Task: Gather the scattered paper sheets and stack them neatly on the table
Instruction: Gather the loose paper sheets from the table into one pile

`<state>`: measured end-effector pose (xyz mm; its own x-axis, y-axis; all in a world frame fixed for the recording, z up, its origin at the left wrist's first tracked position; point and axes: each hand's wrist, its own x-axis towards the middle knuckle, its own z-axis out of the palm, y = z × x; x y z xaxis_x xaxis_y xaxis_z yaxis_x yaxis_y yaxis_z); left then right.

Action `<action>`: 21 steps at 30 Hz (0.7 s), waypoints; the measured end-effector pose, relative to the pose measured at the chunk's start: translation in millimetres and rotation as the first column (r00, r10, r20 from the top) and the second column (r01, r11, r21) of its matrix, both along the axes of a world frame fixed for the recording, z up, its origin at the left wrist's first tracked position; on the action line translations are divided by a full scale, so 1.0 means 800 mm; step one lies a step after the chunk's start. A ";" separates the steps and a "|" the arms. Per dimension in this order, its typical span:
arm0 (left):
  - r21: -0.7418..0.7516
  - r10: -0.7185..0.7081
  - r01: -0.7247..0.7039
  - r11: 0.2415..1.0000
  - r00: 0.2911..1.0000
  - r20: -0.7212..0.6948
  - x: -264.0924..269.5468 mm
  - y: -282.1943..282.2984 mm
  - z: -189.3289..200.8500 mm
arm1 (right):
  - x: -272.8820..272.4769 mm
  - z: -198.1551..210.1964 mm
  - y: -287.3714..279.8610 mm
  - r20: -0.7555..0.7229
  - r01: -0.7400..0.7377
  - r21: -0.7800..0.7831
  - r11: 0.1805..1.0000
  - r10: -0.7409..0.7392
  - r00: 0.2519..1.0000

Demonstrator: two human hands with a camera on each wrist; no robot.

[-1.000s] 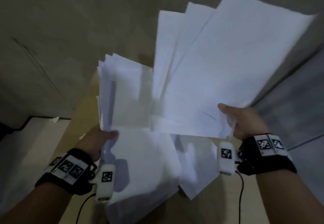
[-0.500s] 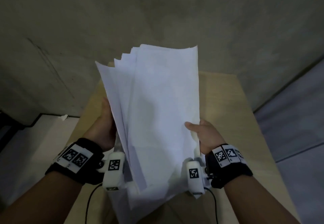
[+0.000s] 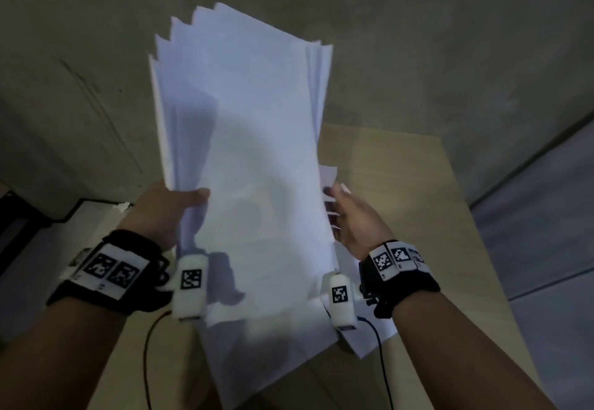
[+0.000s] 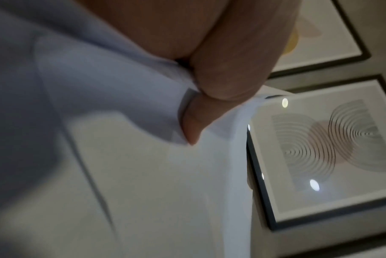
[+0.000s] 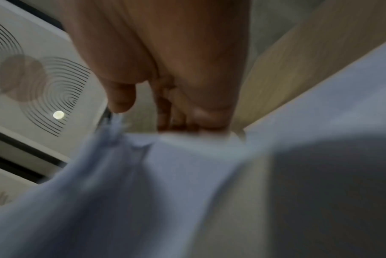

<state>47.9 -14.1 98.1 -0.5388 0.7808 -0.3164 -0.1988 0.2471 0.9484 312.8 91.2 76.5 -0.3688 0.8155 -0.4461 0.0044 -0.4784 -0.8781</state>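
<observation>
A bundle of several white paper sheets (image 3: 250, 152) stands nearly upright above the wooden table (image 3: 401, 184), its top corners fanned out. My left hand (image 3: 167, 210) grips the bundle's left edge, thumb across the front. The left wrist view shows thumb and finger pinching the sheets (image 4: 143, 174). My right hand (image 3: 350, 217) lies against the right edge with straight fingers, thumb apart. The right wrist view, blurred, shows the fingertips touching the paper edge (image 5: 165, 183). The bundle's lower end hangs low toward the table; one sheet corner (image 3: 369, 342) pokes out at the lower right.
The table is small, with its right edge near grey flooring (image 3: 546, 249) and a concrete wall (image 3: 418, 40) behind. A low white surface (image 3: 48, 249) lies to the left. Framed prints (image 4: 333, 153) hang nearby. Thin cables (image 3: 146, 345) trail from my wrists.
One second ago each hand held its own fan of sheets. They came together into one bundle, which now stands higher. My right hand has loosened from a grip to flat fingers on the edge.
</observation>
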 end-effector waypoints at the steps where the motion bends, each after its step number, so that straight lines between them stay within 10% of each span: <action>1: -0.009 0.015 -0.015 1.000 1.000 0.024 -0.017 -0.005 0.003 | -0.002 -0.010 -0.002 0.102 -0.006 -0.010 1.000 0.007 0.995; 3: -0.026 0.028 -0.026 0.999 0.996 0.089 -0.052 -0.023 0.007 | -0.006 -0.029 -0.010 0.428 -0.173 -0.007 0.985 0.160 0.890; 6: -0.059 0.065 -0.062 0.996 0.996 0.061 -0.091 -0.054 0.007 | -0.021 -0.058 -0.038 0.799 -0.576 -0.018 0.817 0.358 0.484; 10: -0.130 0.065 -0.057 0.990 0.996 0.059 -0.099 -0.081 0.003 | -0.052 -0.103 -0.076 0.905 -0.606 -0.034 0.795 0.282 0.319; 18: -0.137 0.086 -0.086 0.987 0.996 -0.005 -0.085 -0.098 -0.014 | -0.063 -0.120 -0.074 0.883 -0.587 -0.053 0.808 0.312 0.350; 21: -0.136 0.112 -0.114 0.984 0.993 -0.020 -0.089 -0.104 -0.019 | -0.039 -0.103 -0.051 0.809 -0.482 0.007 0.876 0.279 0.517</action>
<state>-23.3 -97.1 83.0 -0.6257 0.6643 -0.4089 -0.2216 0.3512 0.9097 281.7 50.4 -5.6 -0.2684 0.7873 -0.5551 0.8540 -0.0721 -0.5152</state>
